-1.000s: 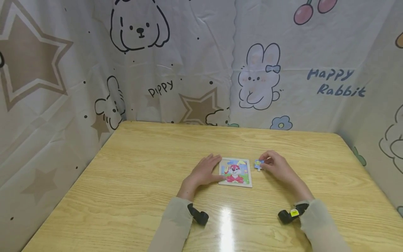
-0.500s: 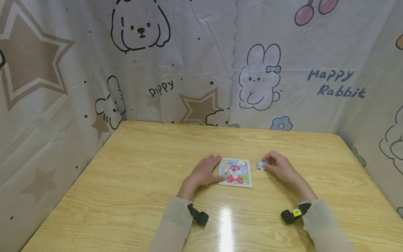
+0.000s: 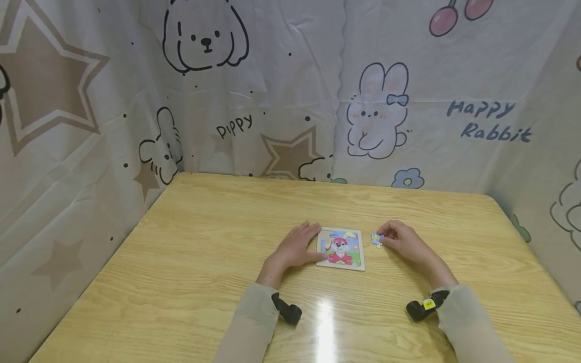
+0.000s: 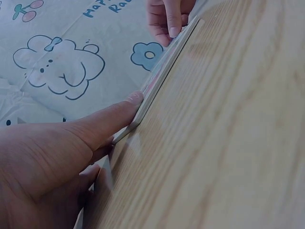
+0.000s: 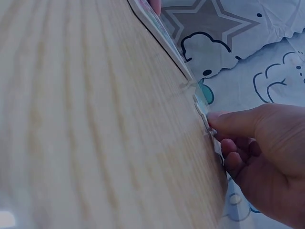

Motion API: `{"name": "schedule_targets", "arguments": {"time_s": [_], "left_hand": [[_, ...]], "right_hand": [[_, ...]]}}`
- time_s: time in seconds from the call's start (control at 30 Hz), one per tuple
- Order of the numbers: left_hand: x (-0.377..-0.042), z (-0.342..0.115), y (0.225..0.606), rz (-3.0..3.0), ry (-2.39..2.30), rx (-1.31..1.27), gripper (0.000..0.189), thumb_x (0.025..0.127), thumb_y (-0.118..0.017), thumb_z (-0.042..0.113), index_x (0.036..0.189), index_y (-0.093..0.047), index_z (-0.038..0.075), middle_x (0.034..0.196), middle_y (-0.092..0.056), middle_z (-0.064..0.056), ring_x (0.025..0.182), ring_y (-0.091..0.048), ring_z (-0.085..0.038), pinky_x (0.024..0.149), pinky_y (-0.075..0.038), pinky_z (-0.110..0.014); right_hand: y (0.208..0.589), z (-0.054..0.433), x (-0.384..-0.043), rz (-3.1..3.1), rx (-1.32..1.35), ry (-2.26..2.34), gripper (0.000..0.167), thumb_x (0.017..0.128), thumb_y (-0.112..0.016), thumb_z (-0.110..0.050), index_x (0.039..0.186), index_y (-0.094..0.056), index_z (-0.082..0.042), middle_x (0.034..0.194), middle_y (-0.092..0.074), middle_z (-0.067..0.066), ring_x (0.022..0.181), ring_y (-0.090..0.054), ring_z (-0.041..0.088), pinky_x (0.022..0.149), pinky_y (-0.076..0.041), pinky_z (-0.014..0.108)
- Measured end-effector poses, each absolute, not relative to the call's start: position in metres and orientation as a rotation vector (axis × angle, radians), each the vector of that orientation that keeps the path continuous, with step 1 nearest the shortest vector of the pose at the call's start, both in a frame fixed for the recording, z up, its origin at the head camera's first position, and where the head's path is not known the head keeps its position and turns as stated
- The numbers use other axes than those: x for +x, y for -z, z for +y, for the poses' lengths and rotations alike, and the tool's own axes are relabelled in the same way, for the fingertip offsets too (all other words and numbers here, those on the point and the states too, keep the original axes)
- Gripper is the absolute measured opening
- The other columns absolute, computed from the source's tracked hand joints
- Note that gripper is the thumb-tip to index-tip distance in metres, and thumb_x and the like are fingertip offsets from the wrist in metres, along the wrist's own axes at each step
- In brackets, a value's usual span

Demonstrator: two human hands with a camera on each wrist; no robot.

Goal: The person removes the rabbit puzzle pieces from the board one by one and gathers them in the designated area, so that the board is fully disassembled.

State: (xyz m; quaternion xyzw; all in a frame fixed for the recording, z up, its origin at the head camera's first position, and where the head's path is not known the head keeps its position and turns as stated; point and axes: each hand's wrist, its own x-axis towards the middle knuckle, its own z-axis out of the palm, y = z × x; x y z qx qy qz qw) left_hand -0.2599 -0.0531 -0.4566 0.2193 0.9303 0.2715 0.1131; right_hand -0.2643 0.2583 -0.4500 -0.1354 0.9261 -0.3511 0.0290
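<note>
A square jigsaw puzzle point(image 3: 338, 250) in a pale frame lies on the table, its picture a red-and-white cartoon animal. My left hand point(image 3: 295, 246) rests along the puzzle's left side, the straight thumb over its lower left edge and the fingers by the upper left corner. In the left wrist view, that thumb point(image 4: 116, 114) touches the frame's rim. To the right of the puzzle, my right hand point(image 3: 401, 243) pinches a small blue-and-yellow puzzle piece point(image 3: 376, 239) between thumb and fingers. The piece is low at the tabletop, apart from the frame; the right wrist view shows it edge-on.
The wood-grain table point(image 3: 218, 237) stretches around both hands. A printed curtain point(image 3: 254, 75) encloses its back and sides. Black cameras are strapped to both wrists, the left camera point(image 3: 288, 310) and the right camera point(image 3: 419, 308). Light glares on the table's front.
My right hand has shifted slightly to the right with the puzzle piece, widening the gap from the frame. My left hand has stayed on the puzzle. The head view has moved slightly.
</note>
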Motion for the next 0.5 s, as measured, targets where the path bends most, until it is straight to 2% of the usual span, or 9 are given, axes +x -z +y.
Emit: {"name": "schedule_targets", "arguments": {"time_s": [0.2, 0.5], "left_hand": [[-0.26, -0.053, 0.456, 2.725, -0.781, 0.64, 0.082, 0.087, -0.068, 0.049, 0.153, -0.033, 0.016, 0.162, -0.029, -0.001, 0.155, -0.014, -0.023, 0.129, -0.009, -0.04], [-0.261, -0.053, 0.457, 2.722, -0.783, 0.64, 0.081, 0.087, -0.068, 0.049, 0.153, -0.033, 0.017, 0.162, -0.029, -0.001, 0.155, -0.013, -0.023, 0.129, -0.009, -0.04]], "right_hand": [[0.45, 0.257, -0.265, 2.891, -0.483, 1.074, 0.014, 0.093, -0.063, -0.005, 0.106, -0.062, 0.001, 0.101, -0.059, 0.014, 0.087, -0.052, 0.013, 0.071, -0.045, 0.016], [0.449, 0.242, -0.269, 2.885, -0.593, 1.088, 0.015, 0.093, -0.064, -0.007, 0.106, -0.063, -0.001, 0.104, -0.061, 0.014, 0.094, -0.058, 0.019, 0.078, -0.049, 0.019]]}}
